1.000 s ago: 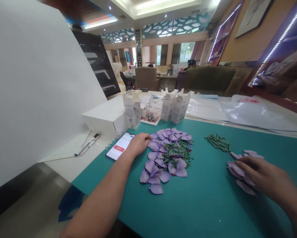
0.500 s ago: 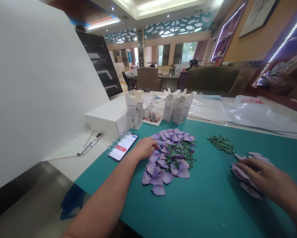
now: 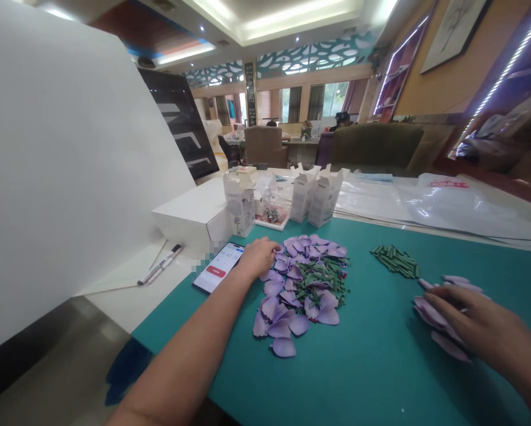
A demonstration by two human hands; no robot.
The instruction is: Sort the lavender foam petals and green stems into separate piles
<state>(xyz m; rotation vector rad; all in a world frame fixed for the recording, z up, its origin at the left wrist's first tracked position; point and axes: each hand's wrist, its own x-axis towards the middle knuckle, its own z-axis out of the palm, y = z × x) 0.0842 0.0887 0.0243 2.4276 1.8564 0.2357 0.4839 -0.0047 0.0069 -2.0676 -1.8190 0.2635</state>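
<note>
Pile of lilac artificial petals (image 3: 303, 290), mixed with green stem pieces, on a teal cutting mat (image 3: 372, 367); little changed from a second ago. Left hand (image 3: 259, 257): fingers loosely curled at the pile's far edge, nothing visible in them. Right hand (image 3: 473, 322): fingers spread over a smaller petal group (image 3: 434, 313); any grip is hidden. Separate bundle of green stem pieces (image 3: 395, 261) between. Smartphone (image 3: 216, 267) beside left hand, partly blurred.

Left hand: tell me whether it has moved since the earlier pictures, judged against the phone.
Yes, slightly: the left hand sits a little further right of the phone, away from it and toward the pile of purple petals.
</note>
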